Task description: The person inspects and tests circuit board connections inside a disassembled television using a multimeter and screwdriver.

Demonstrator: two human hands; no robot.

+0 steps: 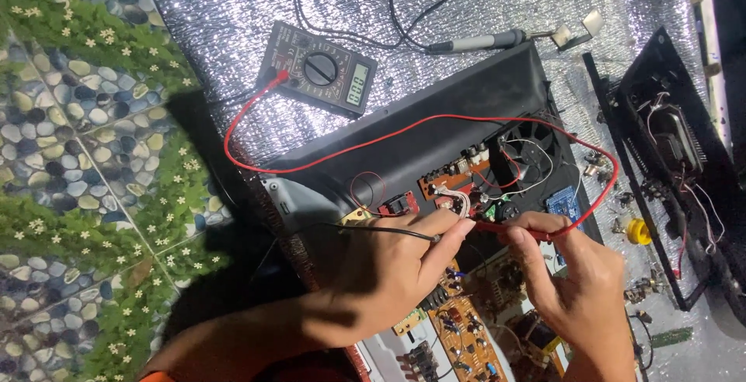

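**A:** Probes on board, both hands in. Left hand (pixel 388 273) pinches the black probe (pixel 404 232) between thumb and fingertips, closed tight on it, tip aimed at the small connector at 12 o'clock from the knuckles. Right hand (pixel 579 289) is closed round the red probe (pixel 528 230), tip lying toward the same spot from 3 o'clock.

**B:** Where is the work itself?

**A:** Open chassis (pixel 435 133) lies centre frame on the foil mat (pixel 233 9); orange circuit board (pixel 466 343) sits at 6 o'clock under the wrists. Multimeter (pixel 318 69) lies at 11 o'clock from the hands, well apart, display facing 3 o'clock. Red lead (pixel 256 110) loops from it round the chassis.

**B:** Advice for a clean reading?

**A:** In my judgement: keep the two tips apart on separate pads, since they sit very close here. Brace the heels of both hands on the chassis edge. The red lead drapes over the fan (pixel 528 145) and loose wiring, so a tug could shift the tip; give it slack. Glance at the meter only once both tips are settled.
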